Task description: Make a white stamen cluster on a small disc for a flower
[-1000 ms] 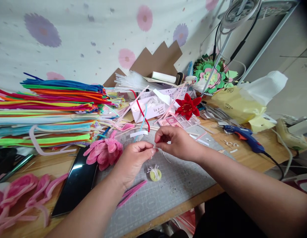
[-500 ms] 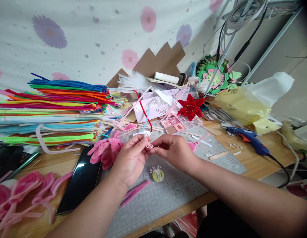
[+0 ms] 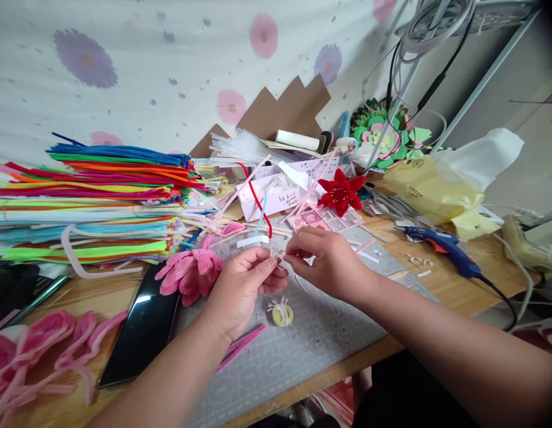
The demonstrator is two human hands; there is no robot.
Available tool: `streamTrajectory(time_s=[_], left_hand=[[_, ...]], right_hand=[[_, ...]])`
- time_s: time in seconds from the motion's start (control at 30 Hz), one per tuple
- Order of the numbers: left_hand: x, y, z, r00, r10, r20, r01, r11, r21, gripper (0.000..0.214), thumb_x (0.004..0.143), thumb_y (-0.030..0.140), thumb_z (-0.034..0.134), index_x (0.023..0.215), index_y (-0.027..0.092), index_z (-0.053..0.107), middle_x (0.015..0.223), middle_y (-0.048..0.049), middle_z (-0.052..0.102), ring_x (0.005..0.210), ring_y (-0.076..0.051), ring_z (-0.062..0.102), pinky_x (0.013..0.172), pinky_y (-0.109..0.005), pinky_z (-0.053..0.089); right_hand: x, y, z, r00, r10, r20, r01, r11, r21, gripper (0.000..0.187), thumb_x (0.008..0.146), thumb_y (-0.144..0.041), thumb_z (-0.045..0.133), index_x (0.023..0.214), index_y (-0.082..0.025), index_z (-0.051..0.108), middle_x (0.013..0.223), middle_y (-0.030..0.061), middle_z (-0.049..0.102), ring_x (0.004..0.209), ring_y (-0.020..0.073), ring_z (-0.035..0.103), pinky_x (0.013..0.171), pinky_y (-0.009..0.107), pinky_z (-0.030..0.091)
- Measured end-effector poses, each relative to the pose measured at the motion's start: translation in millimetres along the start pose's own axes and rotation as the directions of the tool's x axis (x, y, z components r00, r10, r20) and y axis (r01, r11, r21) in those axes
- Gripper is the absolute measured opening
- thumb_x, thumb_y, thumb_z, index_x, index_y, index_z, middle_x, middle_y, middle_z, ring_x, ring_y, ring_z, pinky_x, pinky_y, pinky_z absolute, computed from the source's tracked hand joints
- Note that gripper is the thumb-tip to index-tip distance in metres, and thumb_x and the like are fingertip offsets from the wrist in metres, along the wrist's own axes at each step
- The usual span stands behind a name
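Note:
My left hand [image 3: 242, 285] is closed, pinching a small bundle of thin white strands [image 3: 278, 255] between thumb and forefinger. Just to its right, my right hand [image 3: 327, 258] is also closed, fingertips together close to the bundle. A fine white thread shows below the right fingers; whether they grip it is hard to make out. Under both hands, a yellow-green ring [image 3: 282, 317] with white strands across it lies on the grey cutting mat [image 3: 320, 351]. A fuzzy pink flower [image 3: 189, 276] rests left of my left hand.
Stacks of coloured pipe cleaners [image 3: 88, 196] fill the left. A black tablet [image 3: 142, 327] and pink looped pieces [image 3: 39, 356] lie nearer. Behind are a red flower [image 3: 342, 193] and a pink palette [image 3: 323, 220]. A blue glue gun [image 3: 445, 249] lies right, by a yellow bag [image 3: 430, 184].
My right hand has drawn slightly right and up, away from the left. The left fingers have shifted down a little, still holding the white bundle. The view has moved slightly.

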State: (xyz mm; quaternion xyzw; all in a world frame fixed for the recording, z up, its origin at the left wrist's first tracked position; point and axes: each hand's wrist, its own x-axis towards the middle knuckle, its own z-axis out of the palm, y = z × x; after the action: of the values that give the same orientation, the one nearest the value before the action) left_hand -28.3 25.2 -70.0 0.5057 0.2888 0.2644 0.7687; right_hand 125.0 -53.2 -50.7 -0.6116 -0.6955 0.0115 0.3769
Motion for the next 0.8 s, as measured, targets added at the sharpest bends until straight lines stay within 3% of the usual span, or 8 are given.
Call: streamTrajectory(time_s=[0.17,0.27,0.43,0.63,0.8], left_hand=[[0,1,-0.4,1.0,0.02,-0.006,-0.02,0.999,0.03,0.015,0.069,0.025,0.077,0.07,0.016,0.065,0.061,0.0003,0.066,0.053,-0.011,0.06,0.053,-0.022,0.048],[1,1,-2.7,0.999,0.01,-0.043,-0.008,0.999,0.041,0.016,0.072,0.028,0.075,0.072,0.017,0.064,0.067,-0.0022,0.071,0.055,-0.013,0.063,0.056,-0.025,0.05],[4,-1,-3.7,0.995,0.049,-0.083,-0.05,0.999,-0.016,0.015,0.072,0.026,0.076,0.075,0.016,0.067,0.077,-0.0019,0.072,0.067,-0.014,0.068,0.066,-0.026,0.054],[0,-1,0.5,1.0,0.002,-0.021,-0.002,1.0,-0.016,0.015,0.071,0.026,0.077,0.072,0.015,0.068,0.072,-0.0026,0.072,0.061,-0.013,0.067,0.06,-0.024,0.053],[-2,-2,2.1,1.0,-0.001,-0.009,0.001,1.0,-0.001,0.014,0.066,0.024,0.08,0.069,0.015,0.07,0.068,-0.0014,0.071,0.058,-0.012,0.065,0.058,-0.023,0.052]], right_hand=[[-1,1,-2,0.999,0.02,-0.033,-0.021,1.0,-0.019,0.01,0.081,-0.012,0.058,0.072,-0.017,0.059,0.069,0.001,0.059,0.063,0.012,0.054,0.059,0.025,0.041],[0,1,-11,0.997,-0.007,-0.072,0.009,0.999,0.032,0.01,0.08,-0.012,0.058,0.072,-0.018,0.058,0.069,0.0007,0.059,0.063,0.0117,0.054,0.06,0.025,0.044],[1,-1,-20,0.984,-0.168,0.066,0.143,0.949,0.279,0.008,0.082,-0.01,0.06,0.077,-0.016,0.062,0.073,0.0025,0.063,0.067,0.0112,0.057,0.063,0.024,0.047],[2,0,-8,0.994,-0.078,0.073,0.078,0.997,0.003,0.012,0.081,-0.008,0.056,0.073,-0.016,0.062,0.071,0.0019,0.061,0.065,0.0117,0.054,0.061,0.024,0.041],[3,-3,-7,0.995,-0.064,0.076,0.07,0.994,-0.081,0.012,0.081,-0.008,0.056,0.073,-0.014,0.063,0.072,0.0031,0.061,0.065,0.0123,0.054,0.06,0.024,0.04]])
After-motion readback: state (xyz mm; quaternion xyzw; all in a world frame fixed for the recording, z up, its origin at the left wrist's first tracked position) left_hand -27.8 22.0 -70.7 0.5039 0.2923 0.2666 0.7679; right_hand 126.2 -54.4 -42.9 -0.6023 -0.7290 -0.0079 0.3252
